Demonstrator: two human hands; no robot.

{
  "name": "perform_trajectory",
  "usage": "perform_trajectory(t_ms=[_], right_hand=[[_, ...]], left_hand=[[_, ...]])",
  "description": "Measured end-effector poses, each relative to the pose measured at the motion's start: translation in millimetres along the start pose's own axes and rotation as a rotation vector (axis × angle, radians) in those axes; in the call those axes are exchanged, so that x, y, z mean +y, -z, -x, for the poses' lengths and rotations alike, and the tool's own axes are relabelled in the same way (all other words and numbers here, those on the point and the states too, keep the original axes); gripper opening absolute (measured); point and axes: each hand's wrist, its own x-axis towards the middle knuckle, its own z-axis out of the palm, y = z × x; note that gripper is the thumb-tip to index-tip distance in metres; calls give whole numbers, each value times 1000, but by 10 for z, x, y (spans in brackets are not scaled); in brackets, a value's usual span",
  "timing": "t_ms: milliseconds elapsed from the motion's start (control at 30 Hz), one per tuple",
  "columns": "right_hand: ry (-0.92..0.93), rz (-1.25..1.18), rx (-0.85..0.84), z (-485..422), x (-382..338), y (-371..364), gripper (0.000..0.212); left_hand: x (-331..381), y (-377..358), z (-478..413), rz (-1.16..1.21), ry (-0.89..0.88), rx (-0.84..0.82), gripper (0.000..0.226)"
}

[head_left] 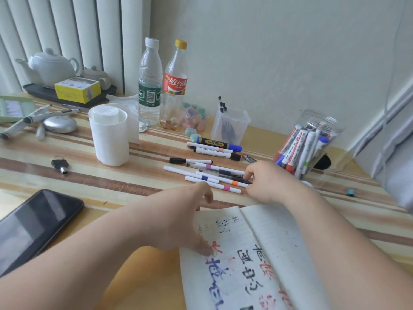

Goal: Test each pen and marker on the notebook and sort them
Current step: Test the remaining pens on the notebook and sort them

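Left hand (190,220): is lying on the left page of the notebook (257,253), thumb pressing the paper, fingers hanging loose and apart.
Right hand (266,182): is curling its fingertips onto the right ends of the loose pens (204,177); I cannot tell whether it is pinching one.
Notebook: is lying open at the near edge, scribbled over.
Pens: are lying just beyond the notebook.
Marker jar (324,118): is standing far right.

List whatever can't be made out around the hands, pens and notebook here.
Head view, the only one:
1. Right hand: its own curled fingers hide which pen ends it touches or pinches.
2. Notebook: the bottom is cut off by the frame edge, and the left hand covers part of the left page.
3. Marker jar: the labels are too small to read.
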Motion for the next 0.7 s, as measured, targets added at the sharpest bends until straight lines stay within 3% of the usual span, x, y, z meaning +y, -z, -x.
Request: perform_trajectory(t_ms=[267,467,500,567,633,700], right_hand=[[-34,31,-52,21,26,96,5],[-86,-56,32,223,215,175,14],[-62,-146,49,268,248,187,16],[7,-566,24,409,247,179,16],[58,-1057,-66,576,174,156,11],[149,-1328,-162,702,76,81,11]], left_hand=[[-129,42,-69,-1,-43,6,58],[-169,49,-97,-28,-107,-4,53],[-170,37,-107,-28,-127,8,52],[-172,21,-122,-19,-158,21,53],[-177,17,-126,-18,-184,1,52],[-188,17,-121,-11,-202,-28,52]])
